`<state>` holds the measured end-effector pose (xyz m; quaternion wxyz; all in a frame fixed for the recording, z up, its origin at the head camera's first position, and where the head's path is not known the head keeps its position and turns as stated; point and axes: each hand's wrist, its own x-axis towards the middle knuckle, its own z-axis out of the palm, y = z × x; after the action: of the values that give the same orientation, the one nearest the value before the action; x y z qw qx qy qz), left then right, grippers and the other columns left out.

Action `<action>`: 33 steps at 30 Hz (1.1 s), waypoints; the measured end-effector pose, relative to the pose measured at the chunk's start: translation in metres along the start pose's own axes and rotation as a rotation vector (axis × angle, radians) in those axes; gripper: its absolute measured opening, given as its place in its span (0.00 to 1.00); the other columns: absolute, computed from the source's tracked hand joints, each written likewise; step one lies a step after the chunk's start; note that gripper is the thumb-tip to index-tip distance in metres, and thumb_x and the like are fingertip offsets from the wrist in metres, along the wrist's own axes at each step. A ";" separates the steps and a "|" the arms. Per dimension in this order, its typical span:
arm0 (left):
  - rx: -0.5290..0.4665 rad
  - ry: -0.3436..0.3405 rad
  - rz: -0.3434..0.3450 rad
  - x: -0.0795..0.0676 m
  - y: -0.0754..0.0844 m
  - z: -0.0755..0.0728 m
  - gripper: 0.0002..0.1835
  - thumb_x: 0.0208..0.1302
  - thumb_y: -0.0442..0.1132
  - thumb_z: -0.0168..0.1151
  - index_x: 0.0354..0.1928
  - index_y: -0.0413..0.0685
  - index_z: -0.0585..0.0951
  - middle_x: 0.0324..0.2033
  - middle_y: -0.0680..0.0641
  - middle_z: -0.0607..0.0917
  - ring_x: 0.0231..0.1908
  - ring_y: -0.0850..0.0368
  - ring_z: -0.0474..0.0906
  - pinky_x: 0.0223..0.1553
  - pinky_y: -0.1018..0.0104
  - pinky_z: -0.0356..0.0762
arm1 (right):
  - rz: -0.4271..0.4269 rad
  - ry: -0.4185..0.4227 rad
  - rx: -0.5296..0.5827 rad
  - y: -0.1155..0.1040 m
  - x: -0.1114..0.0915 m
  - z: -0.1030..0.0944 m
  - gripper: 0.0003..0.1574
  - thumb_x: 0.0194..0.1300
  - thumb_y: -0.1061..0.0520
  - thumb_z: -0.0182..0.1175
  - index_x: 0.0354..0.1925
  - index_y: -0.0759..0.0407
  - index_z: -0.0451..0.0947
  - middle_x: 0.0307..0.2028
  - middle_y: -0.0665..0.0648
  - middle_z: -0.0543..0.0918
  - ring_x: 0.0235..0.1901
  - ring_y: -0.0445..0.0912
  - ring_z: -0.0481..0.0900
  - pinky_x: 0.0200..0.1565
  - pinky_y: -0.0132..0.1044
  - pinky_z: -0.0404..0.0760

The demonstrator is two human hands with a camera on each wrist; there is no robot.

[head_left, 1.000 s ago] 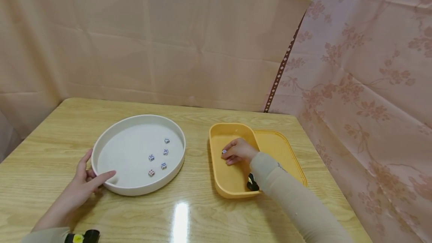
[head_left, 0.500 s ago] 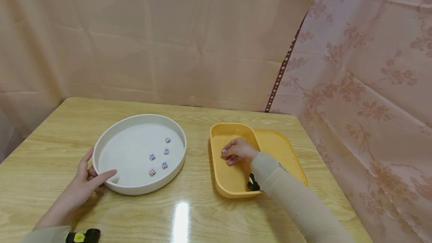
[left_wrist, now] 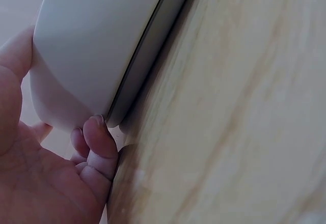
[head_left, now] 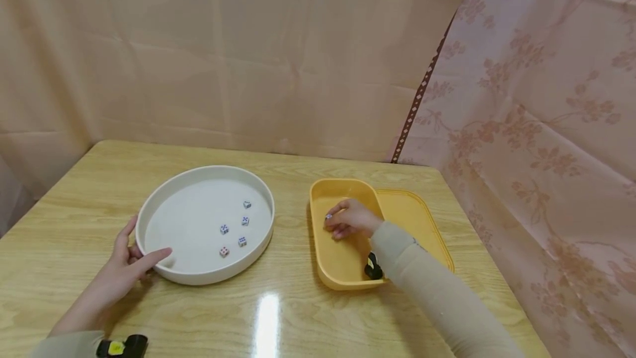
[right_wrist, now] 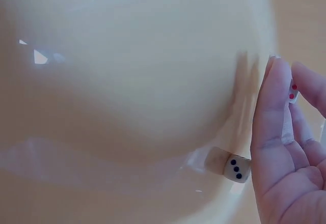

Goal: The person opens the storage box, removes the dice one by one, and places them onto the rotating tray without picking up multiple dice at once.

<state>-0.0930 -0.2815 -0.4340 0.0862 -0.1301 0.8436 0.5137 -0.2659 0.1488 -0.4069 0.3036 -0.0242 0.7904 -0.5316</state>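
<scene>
My right hand (head_left: 351, 219) reaches into a deep yellow plastic box (head_left: 334, 282), pinching a small white die (head_left: 328, 216) between thumb and fingertips. In the right wrist view two red pips show on that die (right_wrist: 293, 92). A second die (right_wrist: 237, 168), three dark pips facing the camera, lies on the box floor close beside the same hand. On the left, my left hand (head_left: 126, 267) grips the rim of a round white tray (head_left: 203, 279), thumb over the inside and fingers around the outer wall. Several dice, among them one with red pips (head_left: 224, 251), lie in the tray's right half.
A flat yellow lid (head_left: 414, 220) lies to the right of the box, partly covered by it and the sleeve. The wooden table (head_left: 288, 314) shows between tray and box. Beige curtain (head_left: 258, 59) hangs behind, and a pink floral one (head_left: 546, 153) on the right.
The right fingers have shifted slightly, and the pinched die sits a little farther up and left in the head view. My left hand and the tray stay put.
</scene>
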 end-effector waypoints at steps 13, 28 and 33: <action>0.024 -0.003 -0.018 0.000 0.003 0.000 0.59 0.71 0.57 0.57 0.74 0.54 0.17 0.38 0.46 0.68 0.31 0.61 0.70 0.31 0.69 0.71 | -0.060 0.059 0.040 -0.021 -0.006 -0.005 0.16 0.68 0.63 0.60 0.50 0.73 0.73 0.29 0.59 0.84 0.18 0.41 0.81 0.28 0.33 0.83; 0.012 -0.010 -0.024 0.000 0.003 -0.001 0.60 0.71 0.57 0.57 0.74 0.54 0.17 0.39 0.46 0.69 0.32 0.61 0.71 0.32 0.69 0.71 | -0.126 0.056 0.013 -0.051 -0.017 -0.007 0.16 0.69 0.60 0.60 0.50 0.70 0.74 0.41 0.65 0.83 0.25 0.42 0.83 0.36 0.35 0.85; 0.009 -0.006 -0.018 0.000 0.002 -0.001 0.60 0.71 0.56 0.57 0.74 0.53 0.17 0.38 0.46 0.69 0.31 0.61 0.71 0.32 0.69 0.71 | -0.157 0.042 0.019 -0.060 -0.020 -0.002 0.16 0.70 0.61 0.58 0.52 0.70 0.73 0.41 0.63 0.83 0.25 0.43 0.83 0.34 0.33 0.84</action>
<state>-0.0933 -0.2810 -0.4317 0.0937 -0.1357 0.8445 0.5096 -0.2681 0.1314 -0.3459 0.2445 -0.0720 0.7872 -0.5616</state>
